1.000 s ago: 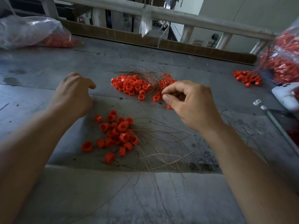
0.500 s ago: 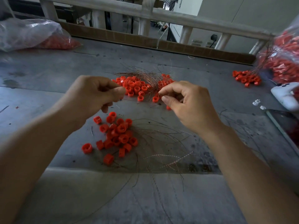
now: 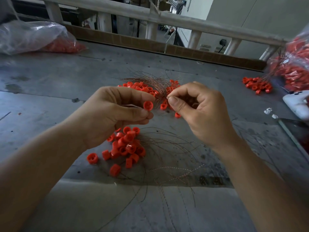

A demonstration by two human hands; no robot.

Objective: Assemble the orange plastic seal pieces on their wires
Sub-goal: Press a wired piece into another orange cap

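Orange cap (image 3: 148,105) up off the desk (image 3: 50,84), pinched between thumb and forefinger of the left hand (image 3: 113,114). At its 3 o'clock, the right hand (image 3: 200,114) pinches a thin wire (image 3: 167,97) tip just beside the cap. Loose caps (image 3: 127,146) lie heaped at 6 o'clock.

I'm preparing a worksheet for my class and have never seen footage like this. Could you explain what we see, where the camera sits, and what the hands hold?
There is no machine: a person works bare-handed, filmed by one camera worn on the head, looking down. The left hand pinches a small round orange plastic seal piece; the right hand pinches the end of a thin copper-coloured wire. On the grey worktable lie heaps of orange seal pieces and a bundle of loose wires.
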